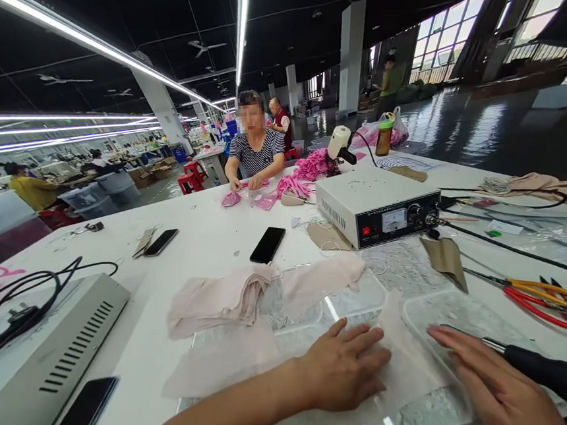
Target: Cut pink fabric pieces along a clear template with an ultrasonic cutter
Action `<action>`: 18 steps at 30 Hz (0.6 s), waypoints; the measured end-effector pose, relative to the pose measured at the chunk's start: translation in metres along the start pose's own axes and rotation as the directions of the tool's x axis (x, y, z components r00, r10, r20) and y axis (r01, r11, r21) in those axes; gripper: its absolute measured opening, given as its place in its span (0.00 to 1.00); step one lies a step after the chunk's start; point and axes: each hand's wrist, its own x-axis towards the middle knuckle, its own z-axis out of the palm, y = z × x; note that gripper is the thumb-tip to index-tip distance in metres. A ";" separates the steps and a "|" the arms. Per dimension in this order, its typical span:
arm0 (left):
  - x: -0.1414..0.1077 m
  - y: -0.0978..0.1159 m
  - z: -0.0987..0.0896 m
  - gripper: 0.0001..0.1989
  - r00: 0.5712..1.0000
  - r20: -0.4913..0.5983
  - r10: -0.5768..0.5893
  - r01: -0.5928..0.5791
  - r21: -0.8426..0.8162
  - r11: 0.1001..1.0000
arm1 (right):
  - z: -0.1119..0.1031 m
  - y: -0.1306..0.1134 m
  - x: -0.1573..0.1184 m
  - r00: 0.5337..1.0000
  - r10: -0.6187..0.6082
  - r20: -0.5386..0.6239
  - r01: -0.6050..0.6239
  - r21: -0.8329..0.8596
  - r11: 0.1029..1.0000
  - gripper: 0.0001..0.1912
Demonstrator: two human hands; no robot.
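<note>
My left hand (346, 366) lies flat, fingers spread, on a pale pink fabric piece (409, 347) and the clear plastic templates (435, 305) around it. At the lower right, my right hand (497, 385) has its fingers stretched forward near a template's right edge. Along it lies a black-handled pen-like tool (540, 365) with a slim metal front, apparently held in this hand; its tip is partly hidden by the fingers. Beyond my left hand are a folded stack of pale pink fabric (216, 298) and another fabric piece (324, 278). A further piece (221, 360) lies left of my wrist.
A power box (377, 204) with a dial stands at the back right, its cable running to the right. Scissors with orange and red handles (560, 307) lie near the right edge. Phones (268, 245) and a second grey box (53, 358) are leftward. Across the table sits a person (255, 149) handling pink strips.
</note>
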 end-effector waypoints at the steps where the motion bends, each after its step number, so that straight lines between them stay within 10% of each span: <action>1: 0.006 -0.001 0.003 0.23 1.000 -0.003 -0.005 0.005 0.005 1.000 | 0.004 -0.002 0.011 0.997 -0.065 0.038 0.066 -0.030 0.997 0.19; 18: -0.005 -0.010 -0.003 0.12 0.992 -0.032 -0.122 0.120 -0.047 0.992 | 0.026 0.014 0.070 0.976 -0.049 0.212 0.057 -0.032 0.998 0.18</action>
